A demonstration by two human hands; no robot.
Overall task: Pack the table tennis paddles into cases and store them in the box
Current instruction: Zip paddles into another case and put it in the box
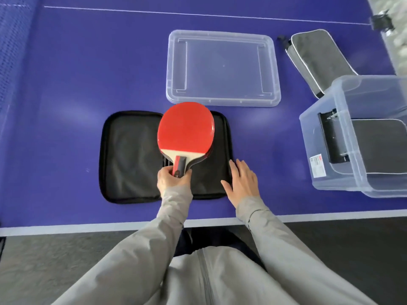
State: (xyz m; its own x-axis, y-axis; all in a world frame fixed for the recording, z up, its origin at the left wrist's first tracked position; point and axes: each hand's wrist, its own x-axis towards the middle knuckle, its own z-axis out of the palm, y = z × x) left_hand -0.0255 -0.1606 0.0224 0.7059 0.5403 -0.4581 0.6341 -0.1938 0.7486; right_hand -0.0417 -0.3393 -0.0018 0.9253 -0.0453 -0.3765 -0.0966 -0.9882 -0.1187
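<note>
A black paddle case [130,157] lies unzipped and spread flat on the blue table, near its front edge. My left hand [171,179] grips the handle of a red paddle [186,128] and holds it over the middle of the case. A second paddle's edge shows just beneath the red one. My right hand [241,181] rests with straight fingers on the case's right edge. A clear plastic box [330,164] stands at the right with a grey case [378,146] inside it.
The box's clear lid [222,67] lies flat behind the black case. Another grey case [319,60] with white piping lies at the back right, behind the box. The table's white front edge [88,227] runs just in front of my body.
</note>
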